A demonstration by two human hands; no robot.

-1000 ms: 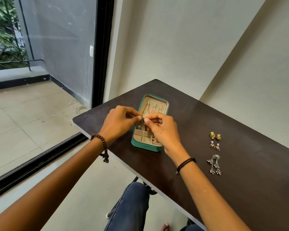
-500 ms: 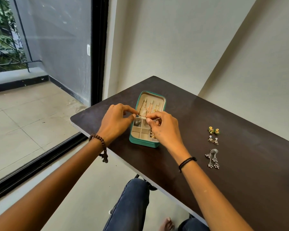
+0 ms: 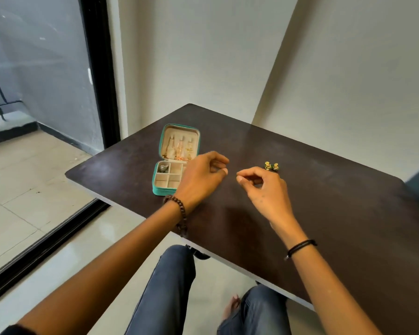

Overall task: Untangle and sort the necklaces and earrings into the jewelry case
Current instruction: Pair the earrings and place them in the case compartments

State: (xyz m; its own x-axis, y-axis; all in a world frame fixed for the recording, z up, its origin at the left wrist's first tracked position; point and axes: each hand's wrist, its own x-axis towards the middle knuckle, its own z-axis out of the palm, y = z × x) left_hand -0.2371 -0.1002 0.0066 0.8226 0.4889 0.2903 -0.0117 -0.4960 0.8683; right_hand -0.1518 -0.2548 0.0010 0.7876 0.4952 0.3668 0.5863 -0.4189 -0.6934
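The teal jewelry case [image 3: 158, 189] lies open on the dark table [image 3: 348, 213]. Gold necklaces [image 3: 179, 149] hang in its lid, and a silver piece [image 3: 163, 168] sits in the far left compartment. My left hand [image 3: 201, 180] hovers at the case's right edge with loosely curled fingers and nothing visible in it, hiding the right compartments. My right hand [image 3: 264, 192] is over the table further right, thumb and forefinger tips pinched together; I cannot tell if it holds anything. A pair of yellow-green earrings [image 3: 271, 166] lies just beyond its knuckles. Other earrings are hidden under it.
The table's near edge [image 3: 228, 258] runs diagonally above my knees. A wall corner stands behind the table, and a glass door with a black frame [image 3: 102, 93] is on the left.
Both hands left the case, where they pinched something together, and moved right. The right hand now covers the silver earrings. The camera has turned right.
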